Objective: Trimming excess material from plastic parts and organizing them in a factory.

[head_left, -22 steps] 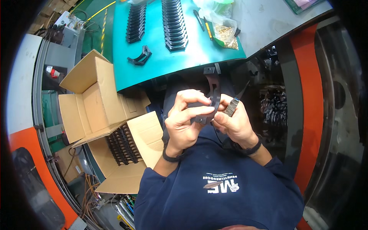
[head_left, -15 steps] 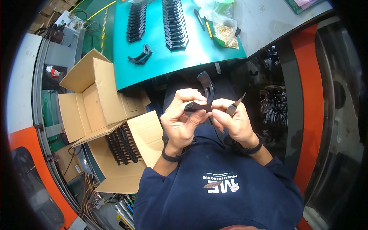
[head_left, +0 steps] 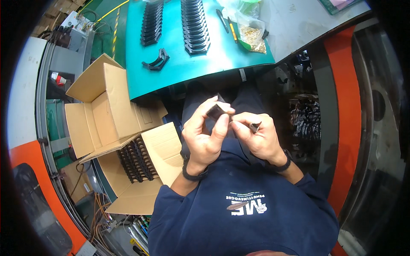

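Note:
In front of my body, my left hand (head_left: 200, 138) grips a black curved plastic part (head_left: 216, 112) between thumb and fingers. One end of the part faces up, and much of its curve is hidden. My right hand (head_left: 265, 138) is closed around a small pointed metal blade (head_left: 255, 126), now seen nearly end-on. Its thumb and forefinger meet the near side of the part. Beyond my hands, a similar loose part (head_left: 157, 60) lies on the green mat (head_left: 171, 81), close to two rows of black parts (head_left: 152, 23) (head_left: 195, 30).
To my left stands an open cardboard box (head_left: 166, 149) with stacked black parts (head_left: 137, 160) inside; another open carton (head_left: 96, 115) sits behind it. At the table's right lie a black pen (head_left: 222, 21), a yellow pen (head_left: 232, 30) and a plastic bag of small brass-coloured pieces (head_left: 253, 36).
The part in my left hand has turned, so its curved arm no longer stands up in view. My right hand has tilted the blade, whose tip no longer sticks out.

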Motion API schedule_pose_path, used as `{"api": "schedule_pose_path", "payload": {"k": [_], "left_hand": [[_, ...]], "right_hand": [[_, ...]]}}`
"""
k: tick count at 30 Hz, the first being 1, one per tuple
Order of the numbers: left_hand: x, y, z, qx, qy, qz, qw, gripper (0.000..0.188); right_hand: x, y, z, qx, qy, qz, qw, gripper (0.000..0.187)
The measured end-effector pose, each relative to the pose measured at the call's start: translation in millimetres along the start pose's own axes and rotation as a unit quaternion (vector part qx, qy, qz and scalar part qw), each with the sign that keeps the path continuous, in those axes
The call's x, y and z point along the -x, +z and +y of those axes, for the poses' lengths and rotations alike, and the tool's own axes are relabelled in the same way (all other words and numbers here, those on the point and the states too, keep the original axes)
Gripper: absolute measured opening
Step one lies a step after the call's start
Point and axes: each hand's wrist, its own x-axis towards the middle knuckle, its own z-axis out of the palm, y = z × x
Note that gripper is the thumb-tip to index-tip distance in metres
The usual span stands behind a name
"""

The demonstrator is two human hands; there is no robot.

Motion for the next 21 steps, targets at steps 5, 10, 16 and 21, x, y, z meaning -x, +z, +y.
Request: {"api": "schedule_pose_path", "payload": {"k": [5, 10, 16, 21], "left_hand": [[0.7, 5.9, 20.4, 0.073, -0.117, 0.035, 0.99, 0.023], [0.1, -1.8, 42.8, -0.013, -0.167, 0.003, 0.986, 0.024], [2.8, -1.5, 48.3, -0.059, -0.121, 0.029, 0.99, 0.021], [-0.5, 2.4, 53.6, -0.12, -0.096, 0.045, 0.987, 0.022]], "right_hand": [[-2.6, -12.2, -9.2, 0.05, -0.042, -0.033, 0.997, 0.025], [-12.6, -31.9, -35.9, 0.206, -0.155, -0.011, 0.966, 0.042], [-17.5, -23.3, -52.1, 0.426, -0.285, 0.082, 0.855, 0.034], [-19.6, -15.7, -42.6, 0.419, -0.299, 0.11, 0.85, 0.034]]}}
